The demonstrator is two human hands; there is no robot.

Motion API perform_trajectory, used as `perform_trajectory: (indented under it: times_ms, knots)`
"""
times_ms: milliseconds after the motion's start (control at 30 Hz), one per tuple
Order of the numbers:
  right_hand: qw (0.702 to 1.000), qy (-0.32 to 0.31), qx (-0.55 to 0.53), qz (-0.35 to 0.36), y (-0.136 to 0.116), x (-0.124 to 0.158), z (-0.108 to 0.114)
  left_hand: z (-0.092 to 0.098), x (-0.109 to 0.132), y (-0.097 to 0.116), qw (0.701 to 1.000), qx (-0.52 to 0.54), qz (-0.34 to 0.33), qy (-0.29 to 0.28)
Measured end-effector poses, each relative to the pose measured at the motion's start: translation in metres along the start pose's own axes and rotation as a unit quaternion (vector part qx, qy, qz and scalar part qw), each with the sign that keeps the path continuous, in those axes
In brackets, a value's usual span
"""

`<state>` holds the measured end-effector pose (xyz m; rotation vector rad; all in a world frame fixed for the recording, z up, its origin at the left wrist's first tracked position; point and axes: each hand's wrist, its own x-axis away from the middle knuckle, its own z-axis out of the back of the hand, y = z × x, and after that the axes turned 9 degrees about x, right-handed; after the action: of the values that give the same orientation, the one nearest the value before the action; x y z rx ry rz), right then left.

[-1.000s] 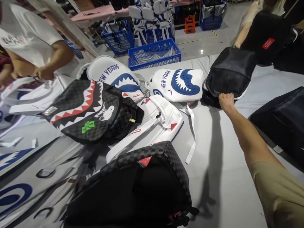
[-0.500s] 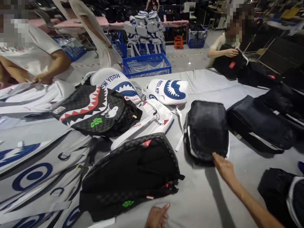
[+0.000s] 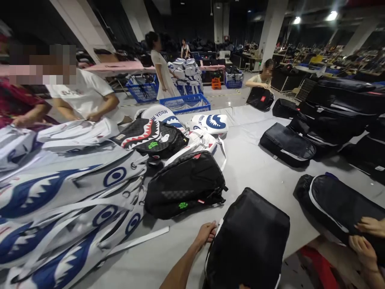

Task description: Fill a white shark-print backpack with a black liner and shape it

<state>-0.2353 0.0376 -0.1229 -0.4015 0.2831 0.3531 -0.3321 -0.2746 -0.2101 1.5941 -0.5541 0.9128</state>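
Note:
A black backpack (image 3: 249,237) lies flat at the near edge of the grey table (image 3: 255,168), right in front of me. My left hand (image 3: 206,234) reaches in from below, its fingers curled on the bag's left edge by a white trim. My right hand does not show; the bag fills the bottom of the view where it might be. Left of the bag lies another black backpack (image 3: 185,184) with checkered panels and a small green mark.
White and blue shark-print bags (image 3: 66,208) pile up on the left, where two people handle more. A shark-mouth backpack (image 3: 152,138) lies behind. Dark bags (image 3: 287,144) cover the right; another person's two hands (image 3: 365,239) rest on one. Blue crates (image 3: 188,103) stand beyond.
The black backpack has been dragged from the far right of the table to the near edge. My right hand left the view; my left hand now holds the bag's edge. The view has tilted up.

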Motion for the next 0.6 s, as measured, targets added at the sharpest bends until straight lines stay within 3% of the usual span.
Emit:
perform_trajectory:
  times_ms: [133,267,367,433,533,600]
  knots:
    - [0.999,0.003,-0.044,-0.006,-0.098,0.032,-0.002,0.031,0.072,-0.046,0.998,0.041,-0.044,-0.028]
    - [0.995,-0.011,-0.100,-0.028,-0.164,0.030,0.009,0.052,0.163,-0.062,0.961,0.234,-0.038,-0.144]
    - [0.982,-0.008,-0.174,-0.071,-0.184,-0.002,0.047,0.050,0.232,-0.043,0.936,0.305,-0.118,-0.132]
    - [0.972,0.026,-0.204,-0.117,-0.188,-0.025,0.078,0.045,0.275,-0.024,0.928,0.276,-0.216,-0.126]
    - [0.952,0.064,-0.237,-0.186,-0.190,-0.043,0.113,0.038,0.324,0.002,0.921,0.086,-0.372,-0.070]
    - [0.935,0.065,-0.269,-0.220,-0.188,-0.039,0.121,0.034,0.345,0.011,0.910,-0.022,-0.414,-0.010]
